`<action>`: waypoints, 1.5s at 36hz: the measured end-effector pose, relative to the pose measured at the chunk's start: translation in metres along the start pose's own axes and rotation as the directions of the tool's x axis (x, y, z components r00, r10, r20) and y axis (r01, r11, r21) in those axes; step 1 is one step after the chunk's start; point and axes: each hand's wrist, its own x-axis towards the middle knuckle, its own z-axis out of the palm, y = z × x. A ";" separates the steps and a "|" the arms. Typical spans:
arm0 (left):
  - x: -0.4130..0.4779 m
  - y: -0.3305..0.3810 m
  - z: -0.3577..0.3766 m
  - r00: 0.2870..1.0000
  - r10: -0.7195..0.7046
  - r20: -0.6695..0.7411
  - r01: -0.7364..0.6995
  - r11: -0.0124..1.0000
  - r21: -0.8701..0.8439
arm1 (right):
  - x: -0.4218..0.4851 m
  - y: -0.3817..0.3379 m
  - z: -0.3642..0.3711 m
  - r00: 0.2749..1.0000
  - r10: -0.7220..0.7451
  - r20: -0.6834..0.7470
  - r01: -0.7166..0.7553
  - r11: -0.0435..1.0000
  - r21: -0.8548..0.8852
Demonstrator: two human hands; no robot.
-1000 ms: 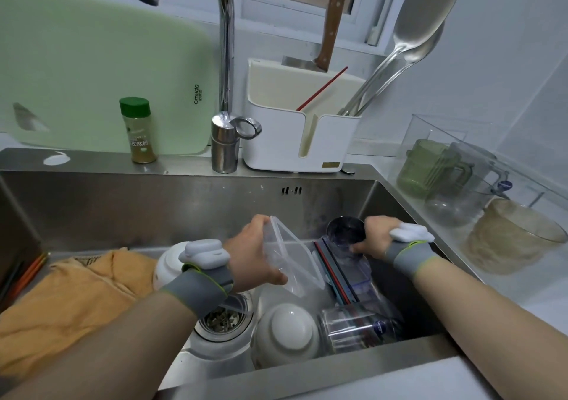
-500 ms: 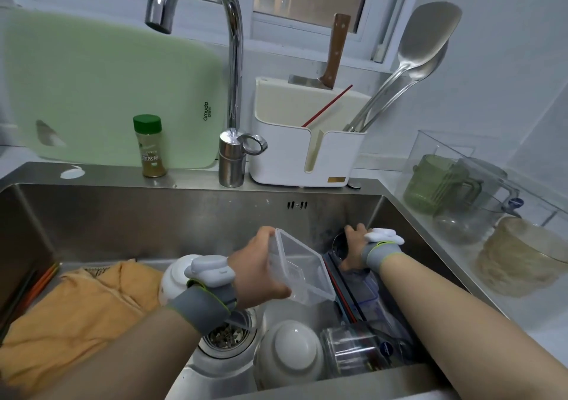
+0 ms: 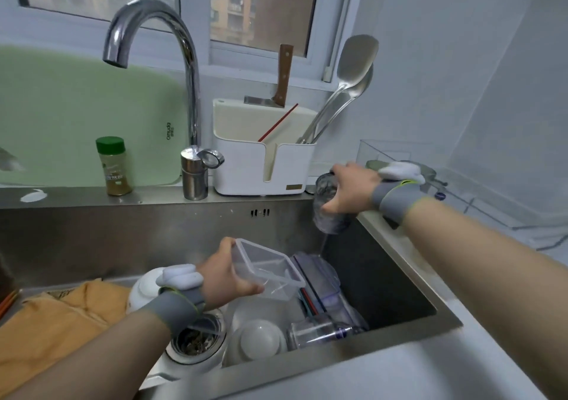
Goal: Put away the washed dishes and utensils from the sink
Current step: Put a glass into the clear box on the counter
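A dripping glass (image 3: 330,206) was gripped in the right hand (image 3: 353,192), a clear plastic container (image 3: 266,269) in the left hand (image 3: 227,276); bowls (image 3: 258,336) remained in the sink (image 3: 123,230).

One head-worn camera looked forward and down, close over the sink (image 3: 123,230), facing the window (image 3: 246,6).

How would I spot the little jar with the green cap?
Start at the tall faucet behind the sink. On the ledge to its left, before the pale green cutting board, stands a small spice jar. Nothing else there has a dark green cap and brownish contents.
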 end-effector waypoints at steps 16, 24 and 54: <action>0.017 0.086 0.034 0.967 0.223 -0.120 -0.244 0.945 -0.218 | -0.051 0.068 -0.127 0.979 0.126 -0.162 -0.111 0.989 0.096; 0.019 0.102 0.057 0.972 0.229 -0.057 -0.236 0.940 -0.246 | -0.066 0.134 -0.136 0.947 0.313 -0.073 -0.296 0.938 0.182; 0.017 0.101 0.068 0.976 0.210 -0.061 -0.219 0.951 -0.218 | -0.063 0.159 -0.045 0.879 0.389 0.275 -0.462 0.838 0.292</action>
